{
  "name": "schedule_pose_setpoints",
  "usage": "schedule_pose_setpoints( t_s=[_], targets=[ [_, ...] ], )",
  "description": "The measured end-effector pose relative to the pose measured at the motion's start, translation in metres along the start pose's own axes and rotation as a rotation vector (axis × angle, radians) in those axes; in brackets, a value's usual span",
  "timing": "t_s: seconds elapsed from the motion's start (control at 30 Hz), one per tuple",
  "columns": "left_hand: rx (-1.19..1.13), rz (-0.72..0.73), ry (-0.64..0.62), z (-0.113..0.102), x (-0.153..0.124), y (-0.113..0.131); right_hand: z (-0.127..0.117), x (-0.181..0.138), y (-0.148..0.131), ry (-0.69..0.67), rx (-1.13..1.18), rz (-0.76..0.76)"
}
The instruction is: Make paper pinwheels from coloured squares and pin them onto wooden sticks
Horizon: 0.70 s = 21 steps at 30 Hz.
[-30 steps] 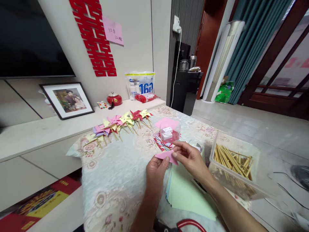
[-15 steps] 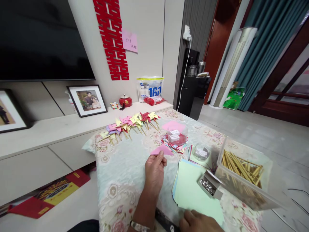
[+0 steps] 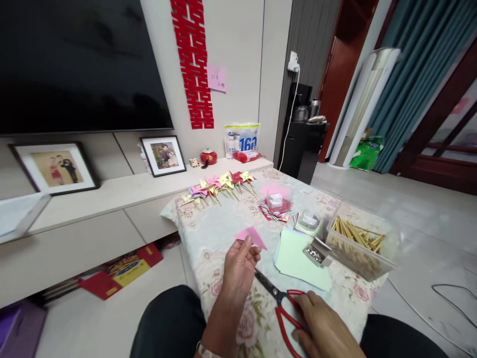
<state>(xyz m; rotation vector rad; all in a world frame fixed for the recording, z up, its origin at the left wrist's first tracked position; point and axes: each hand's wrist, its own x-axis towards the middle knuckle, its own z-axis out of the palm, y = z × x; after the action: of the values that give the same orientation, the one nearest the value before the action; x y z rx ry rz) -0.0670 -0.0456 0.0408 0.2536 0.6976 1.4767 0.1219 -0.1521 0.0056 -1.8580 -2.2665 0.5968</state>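
Pinching pink paper (image 3: 250, 236) in left hand (image 3: 238, 268); right hand (image 3: 324, 328) on scissors (image 3: 283, 308).

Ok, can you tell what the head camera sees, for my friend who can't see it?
The left hand holds a folded pink paper above a flowery tablecloth, while the right hand rests on red scissors. Nearby lie green paper sheets, a box of wooden sticks and paper pinwheels.

Legible markings:
- White bag (image 3: 242, 139) on the shelf below the wall: large blue numerals "160"; the smaller print above them is too small to read.
- Pink note (image 3: 216, 77) on the wall: handwriting, illegible.
- Red paper-cut (image 3: 193, 59) on the wall: stacked double-happiness characters.
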Motion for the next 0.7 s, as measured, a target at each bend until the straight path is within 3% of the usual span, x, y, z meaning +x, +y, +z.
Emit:
schedule_pose_setpoints(
  t_s=[0.2,0.3,0.4,0.53,0.7],
  targets=[
    [-0.154,-0.036,0.042,-0.029,-0.039,0.023,-0.008,-0.009,-0.023,-0.048,-0.033,0.096],
    [-0.205,-0.065,0.076,-0.037,-0.051,0.027,-0.013,-0.016,-0.022,-0.046,0.07,0.102],
    [-0.233,-0.092,0.13,-0.04,-0.058,0.028,-0.018,-0.023,-0.013,-0.067,0.341,0.117],
    [-0.243,-0.144,0.141,-0.04,-0.06,0.023,-0.012,-0.034,-0.002,-0.178,0.901,0.139],
    [-0.246,-0.205,0.124,-0.041,-0.055,0.014,0.015,-0.051,0.002,-0.099,1.422,0.307]
  ],
)
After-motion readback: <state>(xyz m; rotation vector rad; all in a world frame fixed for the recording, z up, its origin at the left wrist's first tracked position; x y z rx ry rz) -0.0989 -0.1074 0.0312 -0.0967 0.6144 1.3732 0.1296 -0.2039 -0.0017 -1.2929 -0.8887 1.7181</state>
